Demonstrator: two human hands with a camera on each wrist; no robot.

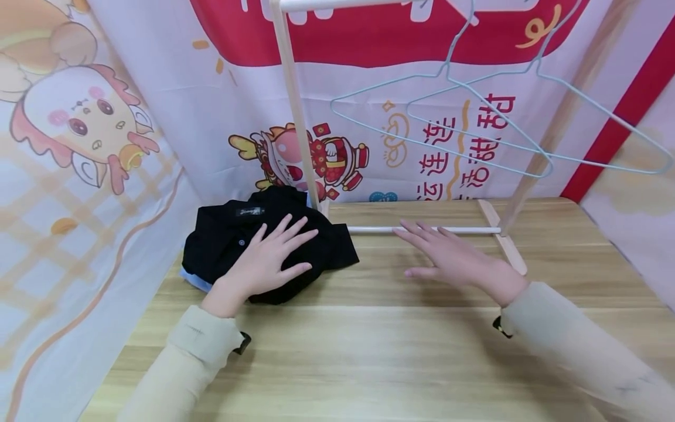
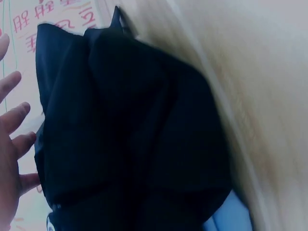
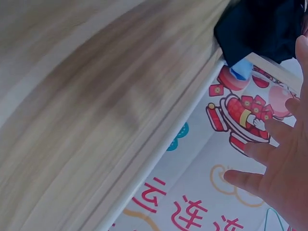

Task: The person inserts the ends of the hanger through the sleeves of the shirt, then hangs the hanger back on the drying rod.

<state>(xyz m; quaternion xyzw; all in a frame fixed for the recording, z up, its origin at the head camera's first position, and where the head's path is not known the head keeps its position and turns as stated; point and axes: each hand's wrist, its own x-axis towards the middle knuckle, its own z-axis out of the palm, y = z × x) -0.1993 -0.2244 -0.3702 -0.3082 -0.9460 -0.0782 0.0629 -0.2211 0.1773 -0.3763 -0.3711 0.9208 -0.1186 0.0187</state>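
A black shirt (image 1: 227, 234) lies bunched at the left back of the table, with a label at its collar and a button showing. Light blue cloth (image 1: 195, 281) peeks out from beneath it. Over the shirt, my left hand (image 1: 263, 258) is spread with straight fingers; whether it touches the fabric I cannot tell. In the left wrist view the dark shirt (image 2: 130, 130) fills the middle, fingers at its left. My right hand (image 1: 453, 258) hovers above the table near the rack's low bar, fingers extended, holding nothing.
A wooden rack (image 1: 297, 105) with a white lower bar (image 1: 422, 230) stands at the back of the wood-grain table (image 1: 337, 363). Two pale blue wire hangers (image 1: 448, 76) hang at upper right. Printed cloth (image 1: 221, 117) covers the walls behind and at the sides.
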